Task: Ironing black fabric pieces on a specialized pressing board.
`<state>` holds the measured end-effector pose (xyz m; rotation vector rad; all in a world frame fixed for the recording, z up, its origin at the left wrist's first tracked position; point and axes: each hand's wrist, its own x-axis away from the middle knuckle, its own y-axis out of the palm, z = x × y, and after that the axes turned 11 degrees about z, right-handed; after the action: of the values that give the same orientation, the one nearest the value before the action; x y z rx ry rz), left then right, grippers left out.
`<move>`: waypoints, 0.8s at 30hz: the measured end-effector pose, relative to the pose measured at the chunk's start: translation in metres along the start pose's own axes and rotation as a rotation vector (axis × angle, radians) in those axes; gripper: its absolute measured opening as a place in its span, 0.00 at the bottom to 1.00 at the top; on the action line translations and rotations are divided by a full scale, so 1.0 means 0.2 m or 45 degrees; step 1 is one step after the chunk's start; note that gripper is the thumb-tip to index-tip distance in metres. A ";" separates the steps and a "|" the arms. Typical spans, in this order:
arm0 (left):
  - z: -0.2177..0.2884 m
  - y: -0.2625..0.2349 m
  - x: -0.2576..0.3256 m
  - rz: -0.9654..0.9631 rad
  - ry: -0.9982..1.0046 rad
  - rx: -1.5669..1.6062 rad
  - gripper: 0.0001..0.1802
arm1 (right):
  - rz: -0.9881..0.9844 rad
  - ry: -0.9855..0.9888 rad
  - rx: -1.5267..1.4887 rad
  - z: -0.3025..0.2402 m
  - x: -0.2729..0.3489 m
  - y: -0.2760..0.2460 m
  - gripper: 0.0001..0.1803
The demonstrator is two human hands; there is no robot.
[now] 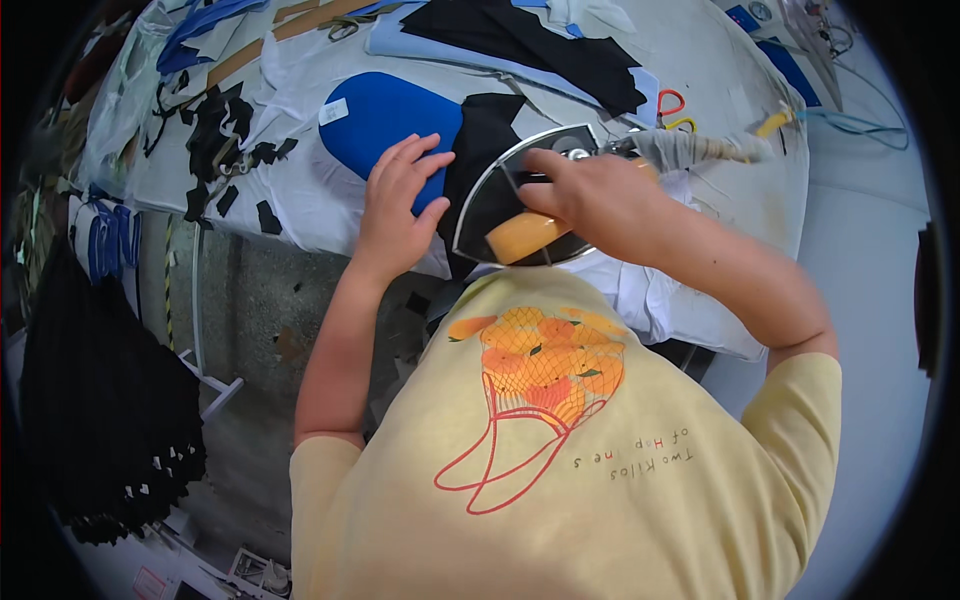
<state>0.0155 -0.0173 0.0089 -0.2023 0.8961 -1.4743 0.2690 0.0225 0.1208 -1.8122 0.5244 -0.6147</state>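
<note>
A steam iron [480, 205] with a black, silver-rimmed body and a wooden handle stands on the table in front of my chest. My right hand [600, 205] is closed round its handle. Beneath and to the left of the iron lies black cloth [488, 112], partly hidden by it. A blue rounded piece [385, 118] with a small white label adjoins the black cloth; whether it is cloth or a pad I cannot tell. My left hand [400, 205] rests on its near right edge, fingers spread and holding nothing.
Cloth-wrapped hose [690, 150] runs right from the iron. Red-handled scissors [671, 100] lie just behind it. Black scraps [225, 125] are scattered at the left, and folded black fabric [530, 45] lies on light blue cloth at the back. Dark garments [105, 380] hang at the left.
</note>
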 end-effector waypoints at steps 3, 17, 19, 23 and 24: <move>0.00 -0.02 0.01 0.155 -0.081 0.069 0.22 | -0.030 -0.122 -0.012 -0.06 -0.06 0.01 0.13; 0.16 -0.03 0.34 0.031 -0.027 -0.055 0.29 | 0.198 0.887 -0.159 0.42 0.57 0.35 0.24; 0.23 0.02 0.32 0.002 0.084 -0.206 0.24 | 0.219 1.102 -0.135 0.46 0.69 0.46 0.26; 0.28 0.08 0.25 0.049 0.052 -0.133 0.13 | 0.358 1.326 -0.108 0.47 0.79 0.60 0.28; 0.32 0.07 0.20 0.133 0.023 -0.045 0.12 | 0.551 1.145 0.084 0.45 0.79 0.61 0.28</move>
<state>0.0607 -0.0772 0.0275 -0.1657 0.9343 -1.3666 0.4410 -0.0477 0.0047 -1.2190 1.4267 -1.1087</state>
